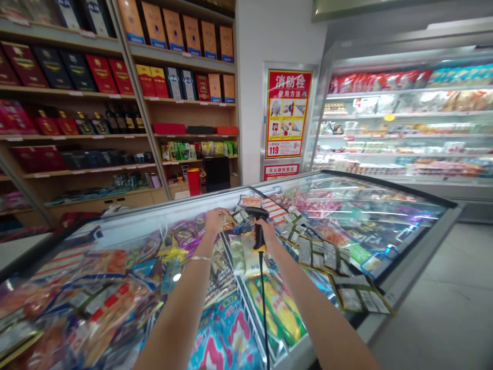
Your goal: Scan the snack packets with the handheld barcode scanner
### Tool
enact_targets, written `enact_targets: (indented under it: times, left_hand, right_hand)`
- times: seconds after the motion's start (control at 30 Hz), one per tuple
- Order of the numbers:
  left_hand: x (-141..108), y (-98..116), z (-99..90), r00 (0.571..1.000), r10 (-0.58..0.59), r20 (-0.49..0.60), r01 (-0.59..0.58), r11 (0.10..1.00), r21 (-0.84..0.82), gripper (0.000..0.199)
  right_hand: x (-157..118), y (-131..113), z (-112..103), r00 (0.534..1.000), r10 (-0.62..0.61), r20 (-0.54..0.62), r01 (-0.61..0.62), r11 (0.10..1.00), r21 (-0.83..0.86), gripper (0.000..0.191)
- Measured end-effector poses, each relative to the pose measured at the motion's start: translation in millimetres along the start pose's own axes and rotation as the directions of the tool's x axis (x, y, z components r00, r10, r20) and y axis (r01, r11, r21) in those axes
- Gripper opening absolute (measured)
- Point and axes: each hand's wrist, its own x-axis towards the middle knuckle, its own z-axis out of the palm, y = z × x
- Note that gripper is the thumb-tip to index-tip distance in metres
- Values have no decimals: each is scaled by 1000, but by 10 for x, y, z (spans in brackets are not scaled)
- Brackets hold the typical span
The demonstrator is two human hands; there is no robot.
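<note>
A black-and-yellow barcode scanner (pixel 259 234) sits in the wrapped fingers of the right hand (pixel 269 234), above the middle of the chest freezer (pixel 408 277). Its cord (pixel 262 298) hangs down across bagged corn cobs (pixel 287 308). Just beside the scanner, the left hand (pixel 216 219) curls its fingers at a small packet (pixel 228 222); I cannot tell whether they pinch it. Silver-backed packets (pixel 323 254) lie along the glass lid's (pixel 385 203) near edge, partly covering it. Behind stand bottle-and-box shelves (pixel 90 93), a fire-hydrant poster (pixel 285 114) and a refrigerated display (pixel 477 194).
</note>
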Motion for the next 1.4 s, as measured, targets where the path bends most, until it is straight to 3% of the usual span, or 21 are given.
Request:
enact_targets:
  times: [0.23,0.33,0.43,0.53,0.7,0.9,1.2,1.4]
  left_hand:
    - [49,-117,74,996,-37,-86,29,995,-95,25]
    - [67,-106,124,996,-23,-81,19,999,-48,29]
    - [61,-69,185,995,-38,94,27,993,111,46]
    - [54,-37,219,960,-44,276,-4,985,172,42]
    - [47,25,193,942,36,335,-103,978,182,29]
    - [1,125,162,921,203,333,-273,945,179,15]
    - [50,166,178,870,431,240,-487,827,281,24]
    - [52,115,169,861,478,174,-508,793,336,23]
  right_hand:
    - [19,-20,9,994,105,-14,-102,985,139,14]
    - [19,-21,12,994,110,-16,-106,981,164,13]
    - [20,-15,12,995,101,-17,-97,981,169,12]
    - [13,-9,18,996,89,-17,-86,984,158,12]
    - [-17,-13,48,998,63,-19,-60,991,119,11]
    - [-24,-14,50,999,8,-31,-6,998,70,10]
    - [5,20,25,998,-58,-12,58,997,42,11]
    - [-38,-24,44,995,-99,-14,99,995,19,12]
